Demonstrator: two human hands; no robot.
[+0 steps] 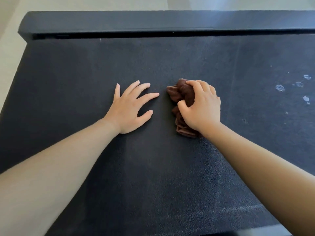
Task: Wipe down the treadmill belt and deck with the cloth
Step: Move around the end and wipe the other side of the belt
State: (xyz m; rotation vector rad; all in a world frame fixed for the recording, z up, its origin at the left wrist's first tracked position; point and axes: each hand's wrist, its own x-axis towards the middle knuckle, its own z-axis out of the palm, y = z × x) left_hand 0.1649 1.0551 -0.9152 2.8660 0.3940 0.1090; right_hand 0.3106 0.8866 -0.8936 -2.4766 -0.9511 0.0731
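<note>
The black textured treadmill belt (153, 176) fills most of the view. A crumpled brown cloth (181, 94) lies on it near the middle. My right hand (201, 106) grips the cloth from above, fingers curled into it, and covers its right part. My left hand (128, 108) rests flat on the belt just left of the cloth, fingers spread and straight, holding nothing.
A dark deck rail (153, 23) runs across the far edge of the belt. Several whitish smudges (289, 89) mark the belt at the right. Pale floor (10, 40) shows beyond the left edge.
</note>
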